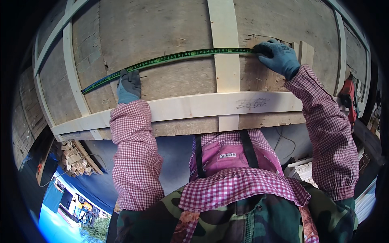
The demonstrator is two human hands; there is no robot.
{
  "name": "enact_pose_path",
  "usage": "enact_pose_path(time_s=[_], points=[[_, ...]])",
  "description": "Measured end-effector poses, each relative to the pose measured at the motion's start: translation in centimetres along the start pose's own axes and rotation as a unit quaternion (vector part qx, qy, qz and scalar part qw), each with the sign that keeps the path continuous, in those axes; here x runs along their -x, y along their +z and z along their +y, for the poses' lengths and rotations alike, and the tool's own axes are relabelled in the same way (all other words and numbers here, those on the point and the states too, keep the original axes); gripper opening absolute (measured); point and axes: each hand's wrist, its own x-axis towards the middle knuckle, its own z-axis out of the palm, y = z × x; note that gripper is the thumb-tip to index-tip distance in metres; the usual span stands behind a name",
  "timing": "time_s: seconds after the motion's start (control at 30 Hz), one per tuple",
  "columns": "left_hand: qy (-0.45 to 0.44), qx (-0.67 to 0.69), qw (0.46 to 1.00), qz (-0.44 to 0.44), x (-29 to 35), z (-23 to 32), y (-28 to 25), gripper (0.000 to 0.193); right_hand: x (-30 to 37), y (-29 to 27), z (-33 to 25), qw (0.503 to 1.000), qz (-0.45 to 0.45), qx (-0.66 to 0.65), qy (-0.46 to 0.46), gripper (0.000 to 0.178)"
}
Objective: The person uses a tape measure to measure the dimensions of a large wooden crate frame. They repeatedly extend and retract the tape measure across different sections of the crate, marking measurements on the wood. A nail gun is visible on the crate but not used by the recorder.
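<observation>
Reaching forward, both arms [135, 150] are spread over the wooden surface [178, 24]. Across it the green tape measure [184, 54] is stretched, its right end gripped by the right hand [280, 58]; the left hand [129, 85] is curled narrow at its edge, hold unclear.

1. The head view comes from the left one of two fisheye cameras worn side by side on the person's head.
2. It faces steeply down and a little forward, onto the wooden panel [162, 24], which fills the upper half.
3. Nearest the lens, the camouflage jacket [162, 214] lies along the lower edge; the left hand [129, 87] and right hand [280, 58] are farther out, at the ends of the extended arms.
4. Its wide field bends the long pale rail [182, 107] and takes in a distant yellow vehicle [86, 210], lower left.
</observation>
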Motion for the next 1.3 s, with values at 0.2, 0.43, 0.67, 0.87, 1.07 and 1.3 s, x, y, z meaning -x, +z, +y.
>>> enact_pose_path(time_s=[0.2,0.43,0.67,0.87,1.07,1.3], points=[[0.004,-0.013,1.0,-0.003,0.3,0.1,0.1,0.036,0.5,0.6,-0.2,1.0,0.021,0.015,0.008,0.038],[-0.003,-0.024,1.0,0.002,0.7,0.3,0.5,0.036,1.1,1.3,-0.3,0.998,0.044,0.034,0.021,0.042],[0.002,-0.017,1.0,-0.005,0.6,0.6,-0.5,0.034,1.1,1.7,-0.5,0.998,0.057,0.033,0.016,0.042],[0.002,0.009,0.998,-0.056,3.7,1.1,-0.7,0.036,1.2,1.5,-0.6,0.998,0.044,0.043,0.032,0.042],[0.155,-0.171,0.973,-0.033,15.8,-4.3,-0.9,0.028,1.4,1.9,-0.4,0.997,0.043,0.042,0.043,0.043],[0.199,-0.639,0.716,-0.2,27.7,-21.0,-4.2,0.085,1.5,1.5,-1.2,0.997,0.049,0.047,0.04,0.043]])
